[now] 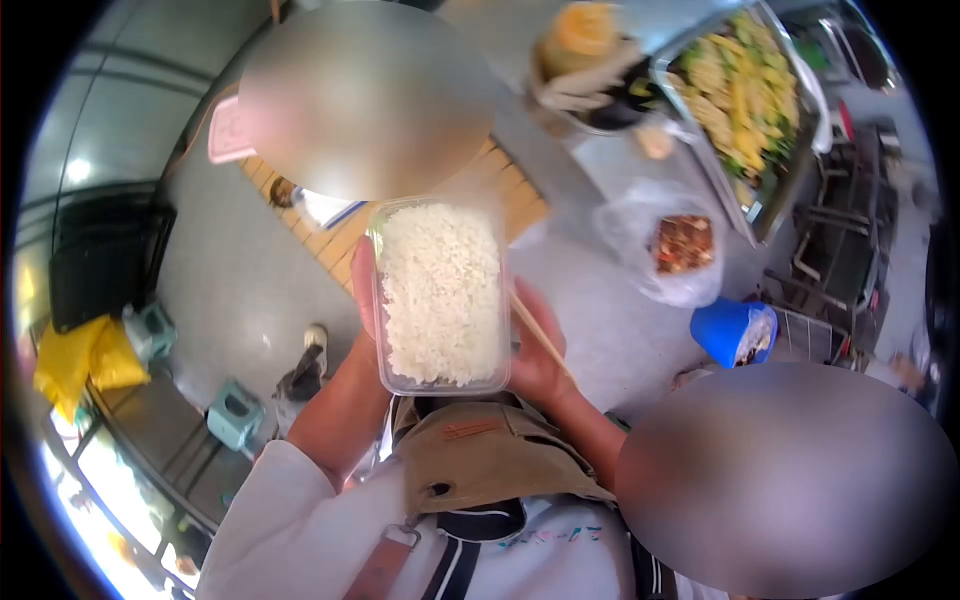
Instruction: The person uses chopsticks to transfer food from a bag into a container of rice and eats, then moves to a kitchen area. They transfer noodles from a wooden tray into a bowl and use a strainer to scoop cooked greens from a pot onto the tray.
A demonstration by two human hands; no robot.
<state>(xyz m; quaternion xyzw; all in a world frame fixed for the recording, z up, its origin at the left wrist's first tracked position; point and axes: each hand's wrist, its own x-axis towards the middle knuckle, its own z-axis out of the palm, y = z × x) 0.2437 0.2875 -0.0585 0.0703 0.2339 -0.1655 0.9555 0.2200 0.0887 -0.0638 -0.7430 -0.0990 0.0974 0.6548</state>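
A clear rectangular container [381, 340] filled with white rice [442, 290] is held in front of my chest. My left hand [364, 290] grips its left side, the fingers mostly hidden behind it. At the right side my right hand [537, 345] is closed around wooden chopsticks [541, 335] and rests against the container's edge. To the right, a plastic bag [640, 262] holds a reddish-brown chopped food [684, 245]. Farther up stands a metal tray [722, 190] of yellow and green food.
A wooden slatted surface [520, 200] lies beyond the container. A blue bucket [722, 330], a light-blue stool [236, 415] and a yellow bag [115, 355] are around the floor area. Blurred ovals cover parts of the top and lower right. A person's shoe [316, 336] shows at left.
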